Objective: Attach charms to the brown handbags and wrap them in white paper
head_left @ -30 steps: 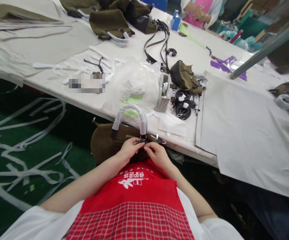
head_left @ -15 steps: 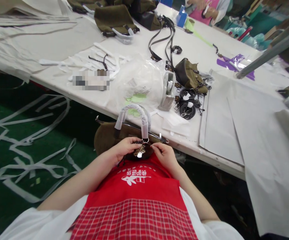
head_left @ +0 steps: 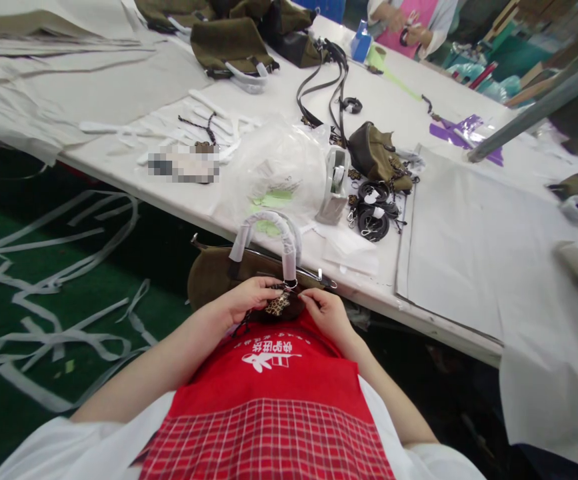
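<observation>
An olive handbag (head_left: 209,275) with wrapped handles (head_left: 289,248) rests between my body and the table edge, its zipper side up. At the base of the near handle, a metal ring (head_left: 290,285) holds a leopard-patterned bag charm (head_left: 277,305) that hangs over the bag's dark front. My left hand (head_left: 253,297) is closed, thumb and fingers pinching the top of the charm. Close by on the other side of the ring, my right hand (head_left: 327,313) pinches with thumb and index finger; what lies between those fingertips is too small to make out.
A clear plastic bag (head_left: 279,160), a tape dispenser (head_left: 335,187), coiled black straps (head_left: 373,221) and a small olive bag (head_left: 376,153) lie on the table ahead. A metal pole (head_left: 533,100) slants at right. Across the table, a person's hands (head_left: 411,30) work. White strips (head_left: 59,327) litter the floor.
The charm has turned slightly and hangs more plainly in view below the ring. Both hands stay pinched at nearly the same place; the view has shifted a little.
</observation>
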The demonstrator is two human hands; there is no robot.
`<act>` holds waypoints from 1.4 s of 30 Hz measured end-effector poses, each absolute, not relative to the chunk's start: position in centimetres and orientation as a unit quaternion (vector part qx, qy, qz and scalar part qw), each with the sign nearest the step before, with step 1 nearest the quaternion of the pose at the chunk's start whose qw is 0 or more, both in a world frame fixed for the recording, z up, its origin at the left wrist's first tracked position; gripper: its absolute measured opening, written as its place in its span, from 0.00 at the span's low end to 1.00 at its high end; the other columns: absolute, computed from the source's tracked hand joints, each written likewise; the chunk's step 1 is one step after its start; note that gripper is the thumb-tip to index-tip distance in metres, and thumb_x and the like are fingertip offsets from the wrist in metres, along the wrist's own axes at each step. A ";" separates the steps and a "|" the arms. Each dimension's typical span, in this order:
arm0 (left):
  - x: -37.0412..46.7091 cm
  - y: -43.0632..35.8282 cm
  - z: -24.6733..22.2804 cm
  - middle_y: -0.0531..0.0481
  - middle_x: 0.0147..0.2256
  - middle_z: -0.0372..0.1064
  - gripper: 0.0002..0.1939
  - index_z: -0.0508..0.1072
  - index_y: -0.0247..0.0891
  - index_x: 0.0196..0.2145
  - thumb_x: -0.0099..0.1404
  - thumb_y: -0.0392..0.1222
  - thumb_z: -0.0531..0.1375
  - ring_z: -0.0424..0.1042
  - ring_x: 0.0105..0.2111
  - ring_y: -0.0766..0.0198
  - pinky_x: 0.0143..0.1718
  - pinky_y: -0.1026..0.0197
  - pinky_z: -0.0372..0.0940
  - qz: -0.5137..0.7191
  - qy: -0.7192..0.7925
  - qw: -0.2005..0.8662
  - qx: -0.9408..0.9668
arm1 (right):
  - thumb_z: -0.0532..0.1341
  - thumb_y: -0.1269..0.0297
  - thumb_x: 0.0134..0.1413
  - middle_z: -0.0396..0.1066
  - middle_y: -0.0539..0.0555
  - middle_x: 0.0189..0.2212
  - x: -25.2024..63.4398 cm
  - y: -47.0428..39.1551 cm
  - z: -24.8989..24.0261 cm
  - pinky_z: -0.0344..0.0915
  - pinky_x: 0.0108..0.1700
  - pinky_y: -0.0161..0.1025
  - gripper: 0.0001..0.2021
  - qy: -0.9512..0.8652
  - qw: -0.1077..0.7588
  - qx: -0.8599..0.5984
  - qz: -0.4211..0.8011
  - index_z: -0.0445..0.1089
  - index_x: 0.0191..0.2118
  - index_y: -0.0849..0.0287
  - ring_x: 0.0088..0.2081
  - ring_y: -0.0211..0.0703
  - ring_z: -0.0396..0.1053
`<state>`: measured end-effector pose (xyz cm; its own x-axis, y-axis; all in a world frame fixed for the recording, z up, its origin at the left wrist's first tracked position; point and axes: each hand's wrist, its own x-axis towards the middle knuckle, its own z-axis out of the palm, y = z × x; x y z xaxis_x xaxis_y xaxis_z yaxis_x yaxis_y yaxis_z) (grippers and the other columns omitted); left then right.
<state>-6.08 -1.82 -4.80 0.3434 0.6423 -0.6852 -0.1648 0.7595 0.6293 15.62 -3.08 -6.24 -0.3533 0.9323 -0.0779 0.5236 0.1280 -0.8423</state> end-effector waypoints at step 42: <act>-3.3 -2.2 -6.4 0.48 0.32 0.79 0.11 0.79 0.39 0.31 0.60 0.47 0.60 0.76 0.34 0.56 0.39 0.58 0.68 0.365 0.657 0.482 0.450 | 0.57 0.59 0.61 0.75 0.50 0.21 12.0 -2.0 -7.6 0.64 0.30 0.34 0.13 -0.648 0.274 -0.572 0.422 0.76 0.32 0.57 0.25 0.40 0.71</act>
